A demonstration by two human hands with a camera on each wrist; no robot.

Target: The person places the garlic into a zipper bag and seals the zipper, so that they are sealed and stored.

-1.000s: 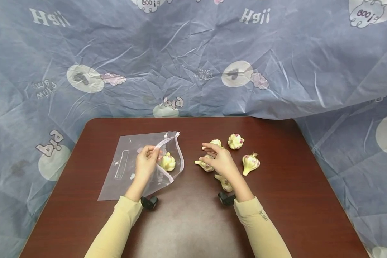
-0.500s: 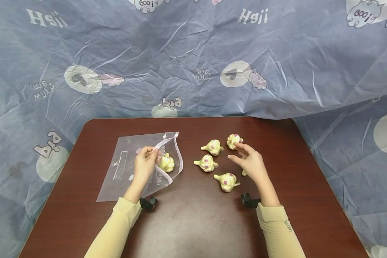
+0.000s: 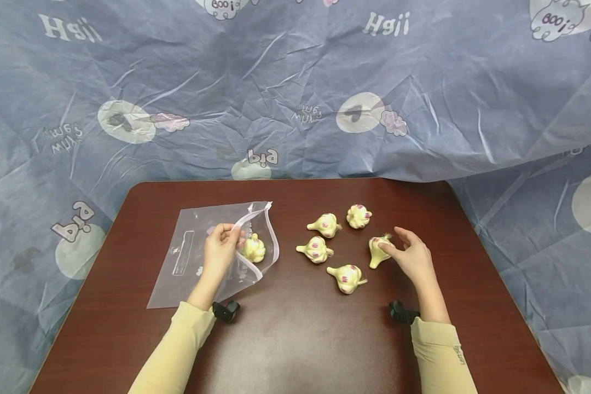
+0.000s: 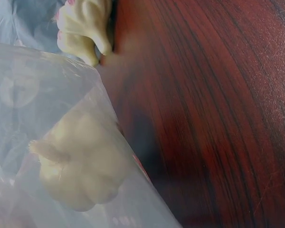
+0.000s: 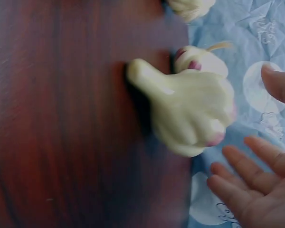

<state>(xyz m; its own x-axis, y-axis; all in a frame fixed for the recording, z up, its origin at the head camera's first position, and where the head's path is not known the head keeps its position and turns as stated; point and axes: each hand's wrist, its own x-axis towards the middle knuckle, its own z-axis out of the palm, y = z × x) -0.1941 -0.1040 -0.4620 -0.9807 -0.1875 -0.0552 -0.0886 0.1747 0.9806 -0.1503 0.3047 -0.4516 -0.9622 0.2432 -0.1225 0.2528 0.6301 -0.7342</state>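
My left hand (image 3: 220, 247) pinches the upper lip of a clear zip bag (image 3: 169, 273), so its mouth gapes to the right. One garlic bulb (image 3: 254, 249) lies inside the bag near that mouth; the left wrist view shows the bagged garlic (image 4: 85, 166) through the plastic. My right hand (image 3: 413, 257) is beside the rightmost garlic bulb (image 3: 377, 253), thumb overlapping it in the head view. In the right wrist view the fingers (image 5: 256, 173) are spread and apart from that garlic bulb (image 5: 194, 109), with nothing in them.
Left of the right hand lie several more garlic bulbs: one at the back (image 3: 358, 216), two in a left column, the upper bulb (image 3: 325, 225) and lower bulb (image 3: 314, 249), and a front bulb (image 3: 347, 278). They rest on a brown wooden table (image 3: 295, 345) before a blue printed cloth (image 3: 256, 65).
My right hand has moved right across the loose garlic, from the left bulbs to the rightmost one. The left hand and the bag have stayed in place.
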